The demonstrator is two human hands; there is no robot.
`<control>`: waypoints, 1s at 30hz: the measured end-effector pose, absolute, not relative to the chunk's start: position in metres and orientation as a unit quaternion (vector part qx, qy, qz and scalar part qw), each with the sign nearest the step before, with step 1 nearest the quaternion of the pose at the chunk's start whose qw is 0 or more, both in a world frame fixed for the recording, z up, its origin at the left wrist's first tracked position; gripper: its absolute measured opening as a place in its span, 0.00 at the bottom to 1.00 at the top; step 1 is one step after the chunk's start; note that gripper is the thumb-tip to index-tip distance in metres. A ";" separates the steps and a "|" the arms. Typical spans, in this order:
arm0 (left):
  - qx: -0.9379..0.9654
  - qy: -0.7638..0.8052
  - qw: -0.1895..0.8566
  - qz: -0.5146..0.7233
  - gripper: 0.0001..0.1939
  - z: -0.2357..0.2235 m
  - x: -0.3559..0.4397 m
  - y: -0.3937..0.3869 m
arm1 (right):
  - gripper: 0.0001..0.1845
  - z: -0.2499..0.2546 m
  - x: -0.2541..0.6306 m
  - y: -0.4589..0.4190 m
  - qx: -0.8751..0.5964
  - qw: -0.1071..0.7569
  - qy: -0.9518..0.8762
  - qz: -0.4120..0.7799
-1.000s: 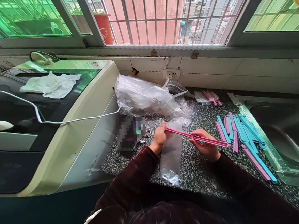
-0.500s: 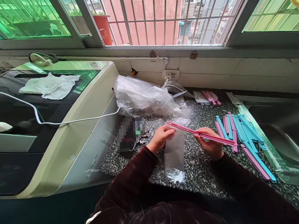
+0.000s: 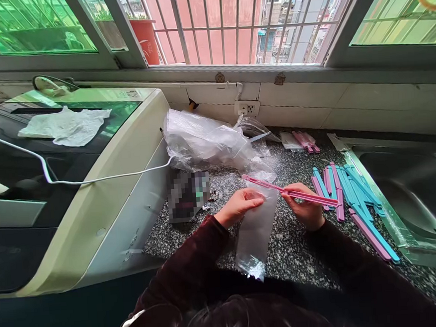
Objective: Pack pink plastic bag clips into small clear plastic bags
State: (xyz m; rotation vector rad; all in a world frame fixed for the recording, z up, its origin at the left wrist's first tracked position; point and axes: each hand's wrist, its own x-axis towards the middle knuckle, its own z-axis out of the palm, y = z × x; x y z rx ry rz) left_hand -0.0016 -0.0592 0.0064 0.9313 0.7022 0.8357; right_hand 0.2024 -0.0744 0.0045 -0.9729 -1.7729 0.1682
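Observation:
My right hand (image 3: 304, 211) grips a long pink bag sealing clip (image 3: 266, 184) near its middle hinge; the clip is unfolded into a nearly straight strip. Its left half crosses the upper part of a narrow clear plastic bag (image 3: 256, 238). Just below that half, my left hand (image 3: 241, 204) is closed on the bag, thumb and fingers pinched together. The bag hangs down toward the counter's front edge. Right of my right hand lies a loose pile of pink and blue bag clips (image 3: 357, 188).
Crumpled clear plastic bags (image 3: 204, 137) lie at the back of the speckled counter (image 3: 287, 251). A blurred-out dark item (image 3: 188, 195) sits left of my hands. A washing machine (image 3: 128, 155) stands left, a metal sink (image 3: 410, 190) right. Small packets with pink clips (image 3: 302, 140) lie behind.
My left hand has let go of the clip's left end and moved right and down onto the bag. My right hand keeps hold of the clip, and the bag's lower end has shifted.

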 end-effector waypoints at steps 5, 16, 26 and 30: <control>0.418 0.294 0.770 0.382 0.24 0.002 0.002 -0.058 | 0.05 0.004 0.199 -0.078 -0.400 0.524 -0.745 0.098; 0.377 0.304 0.773 0.411 0.23 0.006 0.002 -0.058 | 0.04 0.003 0.197 -0.081 -0.395 0.509 -0.756 0.115; 0.352 0.352 0.748 0.439 0.19 0.006 0.001 -0.056 | 0.03 0.007 0.195 -0.083 -0.396 0.494 -0.764 0.125; 0.325 0.350 0.755 0.449 0.18 0.006 0.002 -0.055 | 0.07 0.007 0.196 -0.082 -0.377 0.503 -0.771 0.103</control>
